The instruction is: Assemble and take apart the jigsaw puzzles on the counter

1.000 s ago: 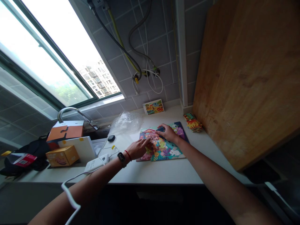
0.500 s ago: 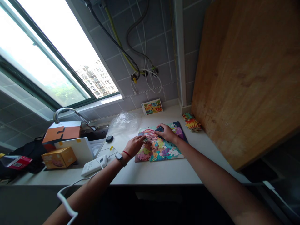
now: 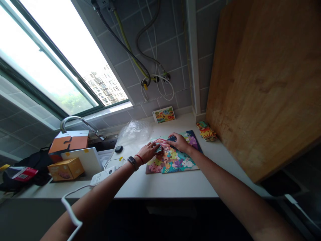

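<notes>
A colourful jigsaw puzzle (image 3: pixel 179 164) with a white rabbit, a red-outlined house and bright plants lies on the white counter. My left hand (image 3: pixel 147 152) is over its left part, fingers closed on several puzzle pieces (image 3: pixel 158 149) that look greenish and stacked. On the upper middle of the puzzle, my right hand (image 3: pixel 181 142) has its fingers curled round dark blue puzzle pieces (image 3: pixel 172 139); how many I cannot tell. A band of the puzzle's dark border shows at the right. Both hands hide parts of the picture.
Behind the puzzle a picture card (image 3: pixel 164 114) leans against the wall. A pile of orange and green pieces (image 3: pixel 207 131) sits by the large wooden board (image 3: pixel 255 83). Left are crumpled clear plastic (image 3: pixel 132 134), a black round object (image 3: pixel 118 149), a white power strip (image 3: pixel 102 175) and boxes (image 3: pixel 66 169).
My left hand has moved a little right and up over the puzzle with its pieces. My right hand stays almost in place, still holding the dark pieces. The view has shifted slightly.
</notes>
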Demonstrator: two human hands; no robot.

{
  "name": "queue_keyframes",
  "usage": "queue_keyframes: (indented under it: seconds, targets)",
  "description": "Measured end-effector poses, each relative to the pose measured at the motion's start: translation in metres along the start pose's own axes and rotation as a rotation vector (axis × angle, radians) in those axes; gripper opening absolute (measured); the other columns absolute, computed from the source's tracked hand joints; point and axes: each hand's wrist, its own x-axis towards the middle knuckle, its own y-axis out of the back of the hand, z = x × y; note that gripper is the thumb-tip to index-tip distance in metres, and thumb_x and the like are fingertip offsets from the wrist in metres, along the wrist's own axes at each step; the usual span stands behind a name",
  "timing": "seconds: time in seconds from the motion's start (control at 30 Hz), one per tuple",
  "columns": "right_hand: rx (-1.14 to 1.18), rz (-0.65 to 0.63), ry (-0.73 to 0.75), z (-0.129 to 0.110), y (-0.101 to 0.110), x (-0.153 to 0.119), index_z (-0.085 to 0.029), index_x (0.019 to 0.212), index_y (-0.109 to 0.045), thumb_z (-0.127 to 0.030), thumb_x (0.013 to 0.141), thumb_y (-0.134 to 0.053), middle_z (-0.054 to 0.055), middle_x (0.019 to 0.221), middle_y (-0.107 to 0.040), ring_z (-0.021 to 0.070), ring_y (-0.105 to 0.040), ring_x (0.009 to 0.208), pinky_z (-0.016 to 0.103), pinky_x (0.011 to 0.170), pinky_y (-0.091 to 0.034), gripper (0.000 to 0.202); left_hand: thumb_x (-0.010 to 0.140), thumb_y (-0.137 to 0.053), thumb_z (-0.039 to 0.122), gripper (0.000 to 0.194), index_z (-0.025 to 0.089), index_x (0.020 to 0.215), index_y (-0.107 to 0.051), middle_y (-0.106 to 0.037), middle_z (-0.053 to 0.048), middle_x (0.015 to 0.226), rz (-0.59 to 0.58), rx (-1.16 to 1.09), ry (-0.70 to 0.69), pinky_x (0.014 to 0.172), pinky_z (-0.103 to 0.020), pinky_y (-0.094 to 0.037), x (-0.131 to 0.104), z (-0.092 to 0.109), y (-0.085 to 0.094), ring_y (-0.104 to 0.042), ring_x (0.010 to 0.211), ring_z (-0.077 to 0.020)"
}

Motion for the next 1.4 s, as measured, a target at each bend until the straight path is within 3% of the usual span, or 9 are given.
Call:
queue_keyframes:
  seconds: [0.1, 0.33, 0.5, 0.6, 0.83, 1.07, 1.4]
  targets:
    - [0.003, 0.005, -0.005, 0.001, 0.0, 0.0, -0.02, 0.094, -0.069, -0.039, 0.075, -0.079, 0.007, 0.097, -0.075, 0.0232, -0.069, 0.091, 0.033, 0.082, -0.052, 0.029, 0.104, -0.048, 0.041, 0.035, 0.019, 0.129, -0.055, -0.065, -0.013, 0.113, -0.018, 0.019, -0.042, 0.087, -0.04, -0.057, 0.005, -0.001, 0.004, -0.064, 0.098, -0.0247]
    - [0.027, 0.0, -0.012, 0.003, -0.001, 0.0, -0.019, 0.096, -0.068, -0.042, 0.074, -0.079, 0.007, 0.095, -0.075, 0.0223, -0.068, 0.089, 0.031, 0.077, -0.052, 0.033, 0.101, -0.051, 0.036, 0.033, 0.016, 0.127, -0.054, -0.068, -0.015, 0.105, -0.02, 0.021, -0.031, 0.081, -0.04, -0.058, 0.007, 0.007, 0.009, -0.068, 0.095, -0.027]
    - [0.023, 0.004, 0.01, 0.001, 0.0, 0.0, -0.02, 0.095, -0.069, -0.042, 0.074, -0.079, 0.006, 0.095, -0.075, 0.0224, -0.068, 0.089, 0.032, 0.08, -0.052, 0.032, 0.099, -0.052, 0.028, 0.046, 0.017, 0.143, -0.04, -0.07, -0.013, 0.107, -0.017, -0.06, 0.011, 0.08, -0.037, -0.057, 0.009, 0.008, 0.016, -0.07, 0.095, -0.0264]
    - [0.027, 0.009, 0.008, 0.0, 0.001, 0.0, -0.02, 0.095, -0.069, -0.042, 0.074, -0.08, 0.006, 0.094, -0.075, 0.0223, -0.069, 0.088, 0.032, 0.079, -0.052, 0.032, 0.099, -0.051, 0.025, 0.045, 0.018, 0.142, -0.04, -0.071, -0.01, 0.104, -0.018, -0.059, 0.027, 0.075, -0.035, -0.055, 0.01, 0.007, 0.016, -0.071, 0.089, -0.0252]
    - [0.061, 0.032, -0.018, 0.0, 0.002, 0.001, -0.02, 0.093, -0.068, -0.043, 0.073, -0.079, 0.006, 0.093, -0.074, 0.0228, -0.069, 0.087, 0.034, 0.081, -0.052, 0.032, 0.103, -0.046, 0.029, 0.019, 0.019, 0.115, -0.056, -0.069, -0.011, 0.1, 0.033, -0.009, 0.011, 0.076, -0.034, -0.052, 0.009, 0.011, 0.009, -0.067, 0.088, -0.0243]
    - [0.082, 0.032, -0.05, 0.001, 0.002, 0.001, -0.02, 0.094, -0.068, -0.048, 0.072, -0.079, 0.006, 0.09, -0.074, 0.0222, -0.069, 0.084, 0.033, 0.077, -0.053, 0.037, 0.096, -0.062, 0.048, 0.033, 0.021, 0.115, -0.056, -0.071, -0.007, 0.097, 0.008, -0.126, 0.024, 0.071, -0.029, -0.05, 0.011, 0.001, 0.013, -0.068, 0.085, -0.0226]
    - [0.094, 0.038, -0.057, -0.006, 0.004, 0.0, -0.02, 0.091, -0.068, -0.048, 0.07, -0.08, 0.005, 0.088, -0.073, 0.0224, -0.068, 0.082, 0.033, 0.076, -0.053, 0.038, 0.101, -0.051, 0.05, 0.032, 0.021, 0.113, -0.058, -0.07, -0.008, 0.092, 0.001, -0.059, -0.02, 0.074, -0.031, -0.051, 0.006, 0.006, 0.014, -0.068, 0.083, -0.0225]
